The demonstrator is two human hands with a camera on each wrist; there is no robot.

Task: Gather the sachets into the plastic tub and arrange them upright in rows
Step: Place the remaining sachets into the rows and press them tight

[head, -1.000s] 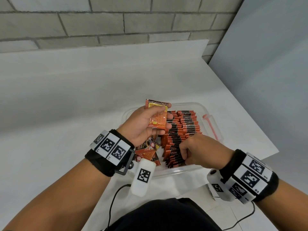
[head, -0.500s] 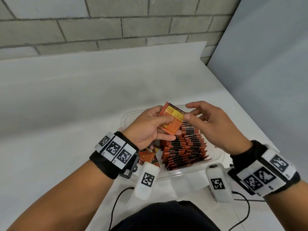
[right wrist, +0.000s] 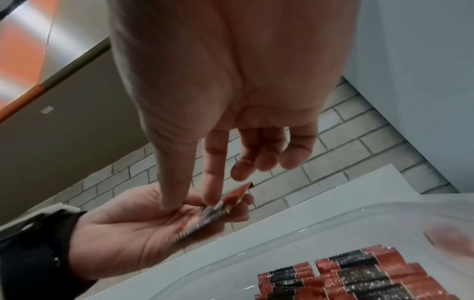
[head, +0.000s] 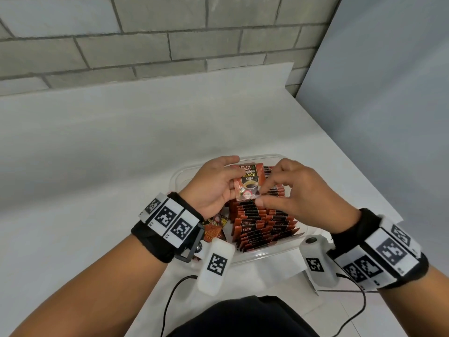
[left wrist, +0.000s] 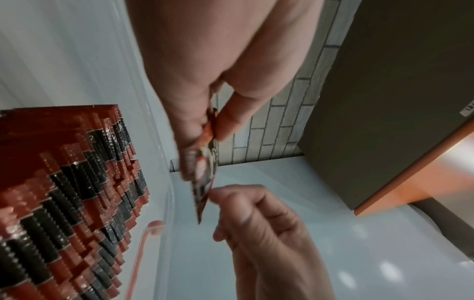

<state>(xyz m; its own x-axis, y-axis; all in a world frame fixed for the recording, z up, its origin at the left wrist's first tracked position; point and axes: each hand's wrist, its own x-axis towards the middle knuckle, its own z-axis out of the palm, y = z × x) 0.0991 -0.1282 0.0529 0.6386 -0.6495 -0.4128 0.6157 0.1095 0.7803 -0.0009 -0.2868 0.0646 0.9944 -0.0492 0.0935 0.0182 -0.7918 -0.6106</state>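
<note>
A clear plastic tub sits at the table's near edge. It holds upright rows of red-and-black sachets, whose top edges also show in the wrist views. A few loose sachets lie flat in its left part. Above the tub my left hand holds one sachet with its printed front towards me. My right hand pinches that sachet's lower corner between thumb and forefinger, its other fingers curled. The held sachet shows edge-on.
The white table runs back to a brick wall; its right edge is close to the tub, beside a grey panel. A pink clip sits on the tub's side. Cables hang at the near edge.
My right hand rose from the rows in the tub to the sachet held by my left hand. The sachet turned from its orange back to its printed front.
</note>
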